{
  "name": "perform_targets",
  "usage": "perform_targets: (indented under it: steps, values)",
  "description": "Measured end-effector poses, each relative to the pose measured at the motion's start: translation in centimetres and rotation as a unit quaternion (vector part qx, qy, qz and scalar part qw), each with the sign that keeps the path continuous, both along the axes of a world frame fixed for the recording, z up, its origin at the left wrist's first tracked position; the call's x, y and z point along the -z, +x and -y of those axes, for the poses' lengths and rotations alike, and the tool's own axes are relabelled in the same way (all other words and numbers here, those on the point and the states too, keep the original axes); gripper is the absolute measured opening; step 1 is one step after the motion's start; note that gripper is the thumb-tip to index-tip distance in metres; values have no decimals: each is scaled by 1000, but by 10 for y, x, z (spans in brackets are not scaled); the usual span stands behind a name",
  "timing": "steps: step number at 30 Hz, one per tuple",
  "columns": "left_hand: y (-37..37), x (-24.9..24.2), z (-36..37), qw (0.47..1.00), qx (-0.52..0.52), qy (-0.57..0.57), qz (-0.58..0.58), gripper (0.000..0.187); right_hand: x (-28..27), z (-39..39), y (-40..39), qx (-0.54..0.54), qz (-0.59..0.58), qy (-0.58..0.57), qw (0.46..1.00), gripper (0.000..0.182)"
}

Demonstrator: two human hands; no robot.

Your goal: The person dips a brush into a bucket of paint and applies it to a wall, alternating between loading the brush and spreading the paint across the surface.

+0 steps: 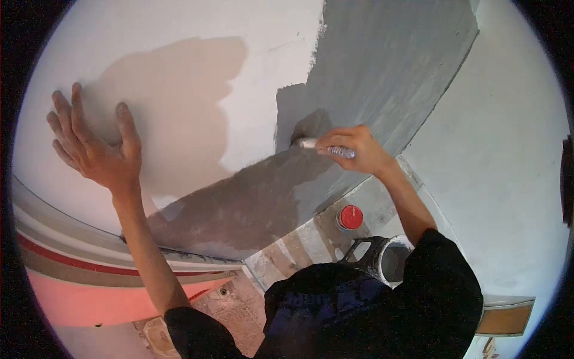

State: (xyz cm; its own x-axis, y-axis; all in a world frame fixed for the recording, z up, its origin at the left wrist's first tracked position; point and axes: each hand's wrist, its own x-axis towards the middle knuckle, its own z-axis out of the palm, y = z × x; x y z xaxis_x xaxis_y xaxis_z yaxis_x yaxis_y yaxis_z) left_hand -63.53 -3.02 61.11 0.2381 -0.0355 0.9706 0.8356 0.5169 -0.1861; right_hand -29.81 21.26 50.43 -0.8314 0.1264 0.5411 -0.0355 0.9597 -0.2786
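Observation:
My right hand [357, 149] is closed around the handle of a paintbrush [308, 143]. The bristles press on the grey painted area [382, 72] of the wall, close to its border with the white. My left hand [104, 149] has its fingers spread and rests against, or very near, the white part of the wall [263, 54], well to the left of the brush. Shadows from the hands fall over the white and the grey. The grey coat runs down the right and along the bottom of the wall, with a ragged edge.
Below, a jar with a red lid [350, 217] stands on the tiled floor [287, 251]. Beside it is a bucket [393, 263] with grey contents, partly hidden by my black shirt. A pale side wall [502, 149] rises at right. A wooden-fronted box [505, 317] sits lower right.

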Motion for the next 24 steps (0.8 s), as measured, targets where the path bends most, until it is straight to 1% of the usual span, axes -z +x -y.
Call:
perform_targets:
  steps: [4, 6, 10, 13, 15, 18, 21, 24]
  values:
    - [4, 0, -1, 1000, 5, 3, 9, 62, -54, -7, 2, -26, -67, 61, 996, 27]
    - [4, 0, -1, 1000, 3, 4, 10, 62, -76, -12, 4, -17, -92, 93, 991, 26]
    - [4, -1, -1, 1000, -6, 6, 22, 64, -89, -3, 18, 2, -143, 136, 980, 31]
    - [4, -1, -1, 1000, 0, 9, 18, 65, -66, 17, 32, -40, -92, 75, 992, 37]
    - [0, -1, -3, 1000, 0, 13, 13, 66, -38, 36, 29, -31, -12, 19, 999, 41]
    - [1, 0, -3, 1000, 9, 10, 17, 66, 10, 46, 3, 0, 15, 15, 1000, 40]
    - [-2, 2, -3, 1000, 25, 11, 13, 63, 37, 41, -16, 1, -5, -23, 1000, 38]
    - [-1, 2, -2, 999, 25, 16, 15, 63, 29, 41, -23, 16, -49, 24, 998, 23]
